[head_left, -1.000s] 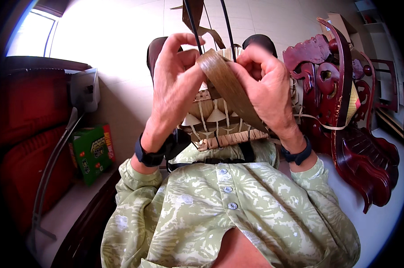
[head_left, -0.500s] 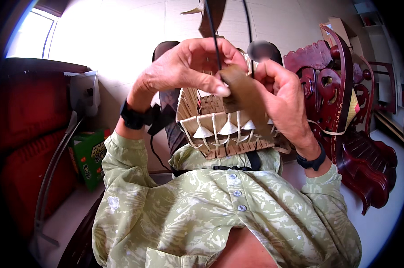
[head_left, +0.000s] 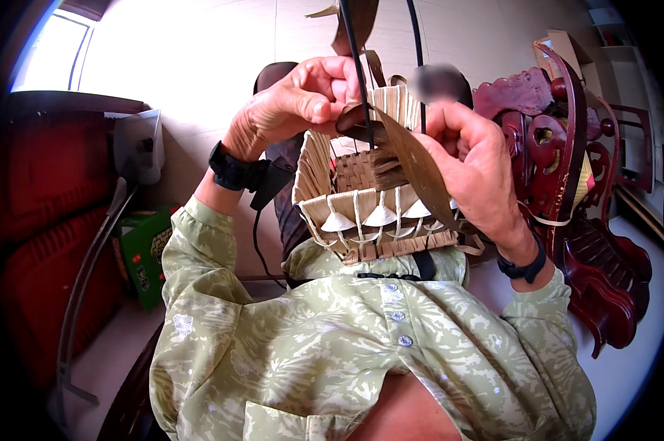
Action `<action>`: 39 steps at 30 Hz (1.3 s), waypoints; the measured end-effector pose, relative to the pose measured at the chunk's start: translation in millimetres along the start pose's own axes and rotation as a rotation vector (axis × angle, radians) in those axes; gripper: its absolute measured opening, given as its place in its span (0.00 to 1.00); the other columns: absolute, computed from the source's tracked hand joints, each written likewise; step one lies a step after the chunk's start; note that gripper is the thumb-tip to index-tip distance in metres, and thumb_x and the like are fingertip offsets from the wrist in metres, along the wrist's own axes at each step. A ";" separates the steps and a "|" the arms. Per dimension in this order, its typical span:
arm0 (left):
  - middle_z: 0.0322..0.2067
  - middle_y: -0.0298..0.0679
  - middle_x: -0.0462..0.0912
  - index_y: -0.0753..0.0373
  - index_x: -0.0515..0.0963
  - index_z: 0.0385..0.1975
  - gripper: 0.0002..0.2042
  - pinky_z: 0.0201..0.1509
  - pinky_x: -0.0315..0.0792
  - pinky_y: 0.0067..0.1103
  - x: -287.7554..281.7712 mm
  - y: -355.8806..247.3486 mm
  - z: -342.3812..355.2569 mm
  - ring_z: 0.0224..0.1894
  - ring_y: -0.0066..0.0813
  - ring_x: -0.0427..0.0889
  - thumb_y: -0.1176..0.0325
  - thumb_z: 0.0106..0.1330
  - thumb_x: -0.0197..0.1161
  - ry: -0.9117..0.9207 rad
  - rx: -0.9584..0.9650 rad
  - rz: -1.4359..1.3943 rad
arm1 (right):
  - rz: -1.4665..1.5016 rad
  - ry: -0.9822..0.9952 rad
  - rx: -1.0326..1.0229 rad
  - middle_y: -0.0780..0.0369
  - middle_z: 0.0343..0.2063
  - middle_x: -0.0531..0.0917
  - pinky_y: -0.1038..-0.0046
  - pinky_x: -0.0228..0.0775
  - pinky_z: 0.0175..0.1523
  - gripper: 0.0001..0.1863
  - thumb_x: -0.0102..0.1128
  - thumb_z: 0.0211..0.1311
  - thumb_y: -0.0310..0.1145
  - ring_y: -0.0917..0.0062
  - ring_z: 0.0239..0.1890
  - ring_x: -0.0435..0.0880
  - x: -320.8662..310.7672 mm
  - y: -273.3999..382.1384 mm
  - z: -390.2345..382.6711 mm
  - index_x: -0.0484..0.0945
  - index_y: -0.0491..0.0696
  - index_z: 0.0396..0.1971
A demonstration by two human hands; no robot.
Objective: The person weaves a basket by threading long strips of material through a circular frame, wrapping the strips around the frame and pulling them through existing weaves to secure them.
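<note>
A brown leaf strip (head_left: pixel 420 170) is curled at its upper end around one of two upright black rods (head_left: pixel 418 33). My left hand (head_left: pixel 288 106) has its fingers curled onto that looped end, beside the rod. My right hand (head_left: pixel 475 169) is closed on the strip at the other rod, thumb and fingers bent. Below both hands a woven basket (head_left: pixel 310 184) of pale strips, with white fan-shaped knots along its near side, rests on my lap. A darker plaited piece shows inside it. More brown strips hang at the top of the rods.
Carved dark-red wooden furniture (head_left: pixel 596 294) stands at my right. At my left are red cushioned pieces (head_left: pixel 60 228), a grey curved metal stand (head_left: pixel 82 309) and a green box (head_left: pixel 141 257). A pale tiled floor (head_left: pixel 192 51) spreads beyond, with cardboard (head_left: pixel 560 48) at the back right.
The brown strip has gone from lying flat across both hands to looping round the left rod. My right hand has moved right and down; my left hand has shifted, uncovering more of the basket.
</note>
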State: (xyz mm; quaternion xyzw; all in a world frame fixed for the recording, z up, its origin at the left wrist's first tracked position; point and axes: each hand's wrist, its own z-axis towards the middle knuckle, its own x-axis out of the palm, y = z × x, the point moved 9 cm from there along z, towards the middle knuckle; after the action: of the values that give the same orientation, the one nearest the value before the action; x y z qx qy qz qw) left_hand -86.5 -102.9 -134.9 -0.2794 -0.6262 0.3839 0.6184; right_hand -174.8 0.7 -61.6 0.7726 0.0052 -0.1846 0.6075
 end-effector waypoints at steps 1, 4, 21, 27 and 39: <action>0.19 0.29 0.73 0.60 0.72 0.30 0.32 0.28 0.63 0.14 0.5 0.4 0.4 0.22 0.17 0.72 0.43 0.37 0.79 0.012 -0.035 0.008 | 0.002 -0.003 -0.008 0.71 0.17 0.72 0.85 0.60 0.24 0.11 0.63 0.59 0.27 0.94 0.21 0.67 0.5 0.3 0.1 0.70 0.42 0.22; 0.19 0.27 0.71 0.66 0.73 0.40 0.30 0.23 0.60 0.12 18.1 -8.0 4.5 0.20 0.15 0.69 0.54 0.42 0.79 0.197 -0.112 -0.039 | -0.010 -0.005 -0.024 0.72 0.17 0.71 0.85 0.59 0.24 0.11 0.63 0.59 0.27 0.94 0.20 0.66 2.6 0.3 -2.4 0.70 0.43 0.22; 0.22 0.30 0.77 0.68 0.73 0.44 0.28 0.18 0.59 0.08 13.1 -22.0 -19.3 0.15 0.12 0.69 0.47 0.59 0.67 0.076 -0.143 0.046 | -0.055 0.029 -0.068 0.70 0.18 0.71 0.84 0.62 0.26 0.07 0.59 0.59 0.22 0.92 0.22 0.68 0.6 8.6 -2.3 0.70 0.41 0.24; 0.24 0.32 0.78 0.59 0.77 0.38 0.15 0.25 0.69 0.14 0.9 -49.5 -22.1 0.20 0.18 0.75 0.57 0.58 0.70 -0.124 -0.152 0.428 | 0.008 0.015 -0.055 0.69 0.17 0.72 0.82 0.64 0.27 0.08 0.61 0.58 0.25 0.91 0.22 0.69 -1.9 0.0 -1.8 0.71 0.41 0.24; 0.30 0.38 0.82 0.67 0.79 0.42 0.30 0.39 0.74 0.23 17.3 -91.1 -31.0 0.37 0.27 0.81 0.46 0.48 0.73 -0.411 -0.312 1.216 | -0.042 0.004 -0.098 0.66 0.16 0.75 0.79 0.65 0.28 0.11 0.64 0.57 0.28 0.87 0.21 0.70 -1.6 -4.9 -0.3 0.71 0.40 0.24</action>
State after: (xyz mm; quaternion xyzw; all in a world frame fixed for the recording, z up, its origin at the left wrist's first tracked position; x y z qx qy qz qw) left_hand -45.7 -134.5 -51.7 -0.5906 -0.5104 0.6150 0.1117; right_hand -177.4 2.6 -65.7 0.7419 0.0316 -0.1953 0.6406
